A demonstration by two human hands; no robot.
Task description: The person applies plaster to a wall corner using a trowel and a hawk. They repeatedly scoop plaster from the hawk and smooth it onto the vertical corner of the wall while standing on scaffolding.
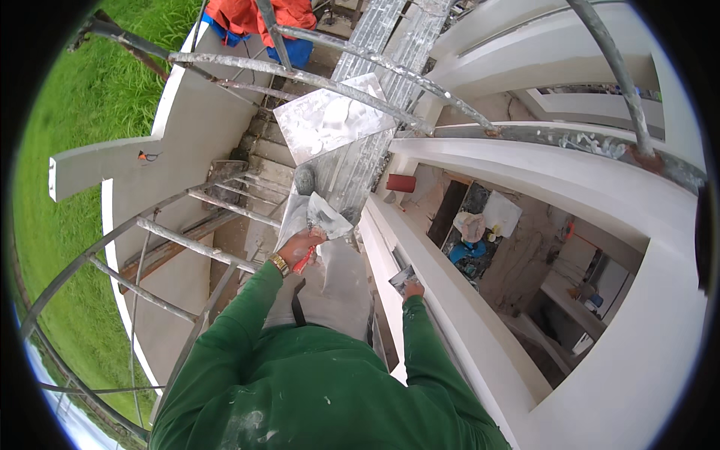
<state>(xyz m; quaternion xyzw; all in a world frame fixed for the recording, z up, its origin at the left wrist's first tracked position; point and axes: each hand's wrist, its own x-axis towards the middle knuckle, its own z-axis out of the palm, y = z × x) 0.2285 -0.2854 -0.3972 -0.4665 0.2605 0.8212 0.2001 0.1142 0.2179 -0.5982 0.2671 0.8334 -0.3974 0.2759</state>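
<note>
My left hand [304, 246], a gold-coloured watch at its wrist, is closed on the red handle of a trowel [327, 216], whose pale, plaster-smeared blade points up toward the plank. My right hand [412, 289] grips a putty knife [399, 276] at the long white ledge [382, 247] on my right. Beyond the trowel, a white-smeared board [315, 124] with a pale lump on it lies across the metal scaffold plank [349, 169]. A dusty grey shoe [304, 180] shows just behind the trowel blade.
Scaffold tubes [210, 259] frame my left and top. A low wall [139, 165] borders grass; orange and blue tarps [255, 19] hang at the top. Through a right-hand opening [637, 247] I look down on a cluttered floor. A red cylinder [401, 182] sits on the ledge.
</note>
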